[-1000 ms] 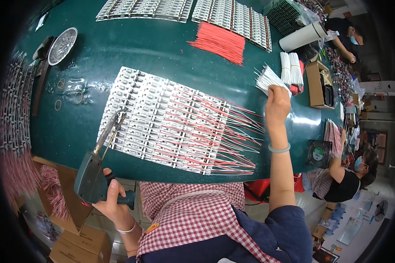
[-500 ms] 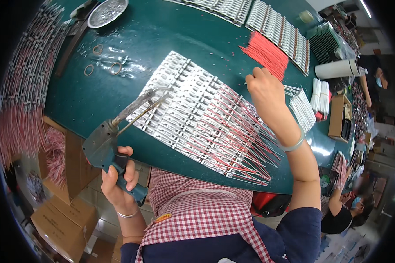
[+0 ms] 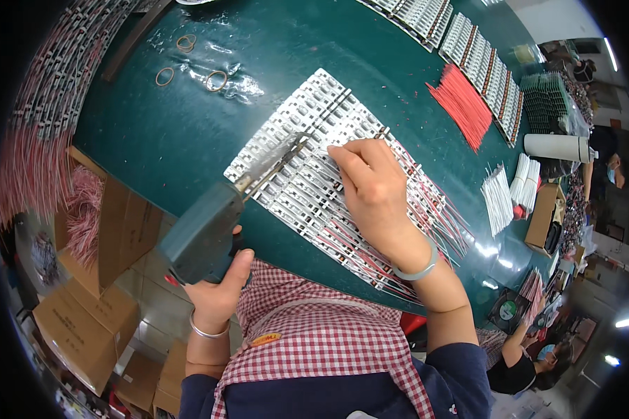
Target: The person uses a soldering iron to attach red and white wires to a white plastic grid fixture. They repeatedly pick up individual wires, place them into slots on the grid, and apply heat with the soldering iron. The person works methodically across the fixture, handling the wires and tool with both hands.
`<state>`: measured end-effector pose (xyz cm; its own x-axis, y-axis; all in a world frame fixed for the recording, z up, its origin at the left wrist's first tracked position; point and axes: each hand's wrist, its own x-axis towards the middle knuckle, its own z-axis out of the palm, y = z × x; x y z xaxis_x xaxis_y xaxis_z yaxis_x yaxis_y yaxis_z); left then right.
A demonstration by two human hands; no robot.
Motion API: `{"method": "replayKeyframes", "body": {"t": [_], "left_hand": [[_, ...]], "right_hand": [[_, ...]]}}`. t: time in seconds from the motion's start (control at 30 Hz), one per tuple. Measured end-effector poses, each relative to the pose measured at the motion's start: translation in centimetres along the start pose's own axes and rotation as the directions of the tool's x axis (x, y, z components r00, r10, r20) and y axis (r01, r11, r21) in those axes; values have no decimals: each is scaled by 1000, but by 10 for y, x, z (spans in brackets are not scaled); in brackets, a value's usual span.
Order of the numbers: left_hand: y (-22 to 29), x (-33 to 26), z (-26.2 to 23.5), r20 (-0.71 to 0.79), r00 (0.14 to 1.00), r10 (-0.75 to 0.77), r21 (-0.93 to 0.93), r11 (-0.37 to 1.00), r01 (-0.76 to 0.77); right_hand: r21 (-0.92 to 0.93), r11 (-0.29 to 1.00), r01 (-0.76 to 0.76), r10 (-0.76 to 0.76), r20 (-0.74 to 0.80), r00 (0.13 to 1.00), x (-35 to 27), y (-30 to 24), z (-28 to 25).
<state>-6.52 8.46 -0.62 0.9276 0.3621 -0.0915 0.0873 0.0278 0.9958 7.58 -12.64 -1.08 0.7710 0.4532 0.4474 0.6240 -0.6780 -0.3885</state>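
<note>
My left hand is wrapped round the grip of a dark green soldering gun. The gun's metal tip and thin feed tube reach over a panel of white, slotted circuit-board strips lying slantwise on the table. Just right of that tip, my right hand is pinched closed, low over the middle of the panel. Whatever its fingertips hold is too small to make out. Red and white wires trail from the panel's right part, partly hidden by my right hand and forearm.
Red wires and white wires lie in piles on the green table. More panels stand beyond. Wired strips are stacked at left, above a carton. Rubber bands lie far left. A co-worker sits at right.
My right hand has come left and nearer, from beside the red and white wire piles to the panel's middle. The soldering gun has tilted, its tip now close to my right fingertips. The view has shifted.
</note>
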Motion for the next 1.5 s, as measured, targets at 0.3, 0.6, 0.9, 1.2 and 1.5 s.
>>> {"method": "replayKeyframes", "body": {"t": [0.3,0.6,0.9,1.2,1.5], "left_hand": [[-9,-6,2,179,975,135,348,918,-191],[-5,1,15,67,996,61,287,955,-78],[-8,2,12,123,990,72,331,937,-109],[2,-3,8,124,980,158,339,921,-191],[8,-5,7,134,991,-3,270,962,-34]], "right_hand": [[-65,997,33,-31,21,999,-3,-3,9],[-88,995,53,-51,31,998,-2,-4,9],[-106,991,87,-84,28,996,-1,-4,10],[-112,990,82,-77,45,996,-1,-4,10],[-95,993,74,-74,4,997,1,-5,2]]}}
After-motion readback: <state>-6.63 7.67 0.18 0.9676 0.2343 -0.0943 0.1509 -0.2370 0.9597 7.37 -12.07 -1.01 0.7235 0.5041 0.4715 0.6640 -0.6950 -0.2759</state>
